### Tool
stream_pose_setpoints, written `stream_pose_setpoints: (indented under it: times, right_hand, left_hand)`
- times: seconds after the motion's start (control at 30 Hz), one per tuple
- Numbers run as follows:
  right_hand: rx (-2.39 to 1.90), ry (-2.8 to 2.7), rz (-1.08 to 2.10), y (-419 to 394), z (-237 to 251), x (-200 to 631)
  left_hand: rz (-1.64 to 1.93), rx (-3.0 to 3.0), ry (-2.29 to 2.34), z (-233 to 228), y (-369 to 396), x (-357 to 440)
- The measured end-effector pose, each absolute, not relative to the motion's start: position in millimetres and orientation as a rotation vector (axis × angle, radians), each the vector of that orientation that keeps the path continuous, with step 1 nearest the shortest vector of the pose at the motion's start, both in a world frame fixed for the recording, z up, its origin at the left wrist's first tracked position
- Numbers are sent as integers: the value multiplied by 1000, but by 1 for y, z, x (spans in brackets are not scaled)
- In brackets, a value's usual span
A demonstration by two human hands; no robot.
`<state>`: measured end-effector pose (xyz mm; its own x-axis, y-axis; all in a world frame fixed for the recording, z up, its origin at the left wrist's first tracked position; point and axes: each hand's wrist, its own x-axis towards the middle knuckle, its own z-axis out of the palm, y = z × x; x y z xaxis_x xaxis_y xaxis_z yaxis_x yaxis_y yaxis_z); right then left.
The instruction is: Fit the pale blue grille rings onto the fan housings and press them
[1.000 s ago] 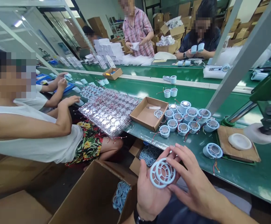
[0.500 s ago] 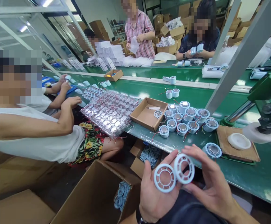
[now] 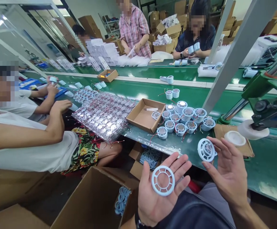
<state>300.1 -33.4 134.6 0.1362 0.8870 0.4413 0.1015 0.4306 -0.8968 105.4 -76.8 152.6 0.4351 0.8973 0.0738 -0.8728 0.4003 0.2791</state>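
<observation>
Ring (image 3: 153, 180) on spread left hand (image 3: 157, 201) | right hand (image 3: 231, 171) pinching second ring (image 3: 199, 150) (blue unit (image 3: 209, 148) partly hidden behind) | open carton (image 3: 81, 197) leftward

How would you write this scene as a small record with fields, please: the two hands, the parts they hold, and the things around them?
Left hand: open, palm up
On left palm: one pale blue spoked ring
Right hand: raised, holding a second spoked ring apart from the first
On green table: round blue housings, grouped beside a cardboard tray
Picture right: white dish on a cardboard piece
Below table edge: loose blue rings in an open box
Picture left: co-worker in white sleeveless top
</observation>
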Motion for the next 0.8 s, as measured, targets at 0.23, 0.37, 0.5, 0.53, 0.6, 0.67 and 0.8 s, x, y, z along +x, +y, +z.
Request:
stream_pose_setpoints:
  times: [0.23, 0.37, 0.5, 0.53, 0.6, 0.67, 0.8]
  right_hand:
    - [-1010, -1369, 767, -40, 122, 299]
    - [-1050, -1372, 777, -41, 114, 300]
    - [-1079, -1360, 770, -41, 109, 300]
    - [-1086, -1361, 773, -41, 108, 300]
    - [-1097, -1359, 781, -41, 106, 301]
    - [-1104, -1349, 780, -41, 104, 301]
    - [-1096, -1337, 781, -41, 103, 303]
  left_hand:
    - [1109, 271, 22, 154, -75, 108]
    - [1095, 273, 31, 156, -74, 108]
    - [1076, 279, 76, 157, -73, 106]
    - [1075, 281, 89, 157, -73, 105]
    - [1074, 280, 126, 156, -73, 105]
    - [1078, 273, 162, 154, -72, 107]
    - [1109, 247, 144, 155, -71, 114]
